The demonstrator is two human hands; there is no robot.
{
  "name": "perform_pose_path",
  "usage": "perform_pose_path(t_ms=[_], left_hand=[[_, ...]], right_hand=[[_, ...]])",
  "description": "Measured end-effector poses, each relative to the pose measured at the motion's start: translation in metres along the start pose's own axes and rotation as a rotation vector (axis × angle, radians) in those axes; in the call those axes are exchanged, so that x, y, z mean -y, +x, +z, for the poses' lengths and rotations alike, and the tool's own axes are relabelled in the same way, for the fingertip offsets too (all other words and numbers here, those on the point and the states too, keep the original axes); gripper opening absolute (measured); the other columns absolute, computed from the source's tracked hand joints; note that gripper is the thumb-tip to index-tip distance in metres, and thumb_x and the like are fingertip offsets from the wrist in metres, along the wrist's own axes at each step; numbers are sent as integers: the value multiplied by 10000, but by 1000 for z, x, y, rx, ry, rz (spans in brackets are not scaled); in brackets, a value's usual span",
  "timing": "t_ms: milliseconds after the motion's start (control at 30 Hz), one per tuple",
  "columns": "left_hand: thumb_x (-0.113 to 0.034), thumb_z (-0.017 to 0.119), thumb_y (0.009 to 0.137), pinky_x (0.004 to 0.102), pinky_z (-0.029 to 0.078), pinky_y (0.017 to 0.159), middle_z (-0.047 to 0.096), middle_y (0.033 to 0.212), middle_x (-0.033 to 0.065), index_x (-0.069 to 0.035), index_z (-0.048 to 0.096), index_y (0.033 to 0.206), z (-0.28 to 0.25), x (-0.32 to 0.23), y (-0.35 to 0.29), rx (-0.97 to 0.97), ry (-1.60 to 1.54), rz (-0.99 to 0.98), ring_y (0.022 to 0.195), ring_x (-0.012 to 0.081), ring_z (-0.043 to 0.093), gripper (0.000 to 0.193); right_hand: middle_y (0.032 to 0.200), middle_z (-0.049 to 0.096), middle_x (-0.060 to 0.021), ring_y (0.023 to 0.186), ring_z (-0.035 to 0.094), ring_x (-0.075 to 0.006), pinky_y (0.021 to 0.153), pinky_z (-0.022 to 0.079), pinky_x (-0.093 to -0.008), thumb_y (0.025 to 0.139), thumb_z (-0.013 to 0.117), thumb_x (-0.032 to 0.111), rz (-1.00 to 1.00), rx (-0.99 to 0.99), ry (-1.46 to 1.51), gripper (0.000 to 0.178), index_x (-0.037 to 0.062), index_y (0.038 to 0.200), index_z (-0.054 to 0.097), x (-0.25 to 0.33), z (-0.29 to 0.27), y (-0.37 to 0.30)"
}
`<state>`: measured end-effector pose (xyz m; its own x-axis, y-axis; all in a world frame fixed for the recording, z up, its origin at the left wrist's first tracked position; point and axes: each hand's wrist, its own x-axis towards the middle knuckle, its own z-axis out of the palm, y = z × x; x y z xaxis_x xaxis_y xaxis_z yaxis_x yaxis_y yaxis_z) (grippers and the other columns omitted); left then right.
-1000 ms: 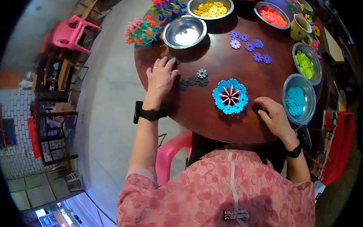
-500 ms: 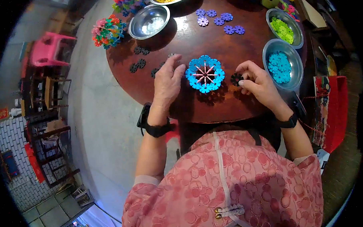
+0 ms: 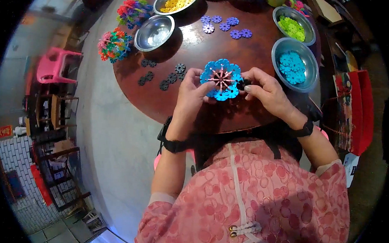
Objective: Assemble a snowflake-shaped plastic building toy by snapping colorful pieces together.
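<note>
A bowl-shaped piece [image 3: 221, 97] built of blue notched discs, with pink spokes meeting at a dark centre, is before me at the near side of the table. My left hand [image 3: 193, 90] grips its left rim, thumb over the edge and fingers behind. Between the thumb and fingers of my right hand [image 3: 267, 90] is a black notched disc [image 3: 243, 84], held against the right rim of the blue piece. Whether the disc is slotted in, I cannot tell. Loose black discs [image 3: 172, 78] lie on the table left of my left hand.
Purple discs [image 3: 225, 26] lie farther back on the round brown table [image 3: 138, 87]. Metal bowls hold blue discs [image 3: 292, 68], green discs [image 3: 291, 28] and yellow discs [image 3: 176, 3]; another metal bowl [image 3: 154, 33] shows a bare inside. Colourful disc balls [image 3: 114, 46] stand at the left edge.
My left hand has taken hold of the blue piece, which stood untouched on the table. My right hand has moved left, bringing the black disc to the piece's rim.
</note>
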<state>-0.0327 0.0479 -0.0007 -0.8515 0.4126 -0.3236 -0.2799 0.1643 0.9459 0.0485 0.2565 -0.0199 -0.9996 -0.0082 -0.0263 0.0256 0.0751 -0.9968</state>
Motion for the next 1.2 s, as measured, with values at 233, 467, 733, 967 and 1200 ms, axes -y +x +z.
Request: perform_pose_path(t_ms=[233,467,733,967,1200], left_hand=[[-195,599,901,230,494,610,585,886,56,-29,461,1053,5,6,-9,208,-319,51,657,113,585,264],[-185,550,908,348,489,851,553,987,85,-40,430,1071,28,23,-13,135,-734,230,951,161,565,249],[-285,622,844,389,479,938,522,1208,141,-20,384,1250,20,7,-23,214,-869,173,1094,235,564,539],[-407,542,896,390,488,929,579,1204,128,-33,488,1259,15,7,-27,329,-1037,-20,1090,233,581,524],[-407,583,879,427,471,939,605,1129,131,-41,549,1164,3,16,-15,152,-1148,-122,1015,258,593,466]], right_hand=[[809,589,-19,719,576,-87,653,487,-231,874,573,68,-42,-3,76,101,13,955,549,6,-10,4],[819,608,-28,735,595,-94,660,501,-237,876,584,61,84,28,244,79,31,941,550,13,-1,0],[836,623,-33,749,611,-96,659,514,-233,893,572,75,162,23,321,73,36,949,547,26,7,-7],[832,612,-22,756,600,-83,635,525,-227,917,552,109,167,35,347,87,36,965,554,26,8,-9],[788,620,-17,720,574,-83,652,469,-235,878,589,79,1,-63,-95,93,0,919,618,16,-3,-7]])
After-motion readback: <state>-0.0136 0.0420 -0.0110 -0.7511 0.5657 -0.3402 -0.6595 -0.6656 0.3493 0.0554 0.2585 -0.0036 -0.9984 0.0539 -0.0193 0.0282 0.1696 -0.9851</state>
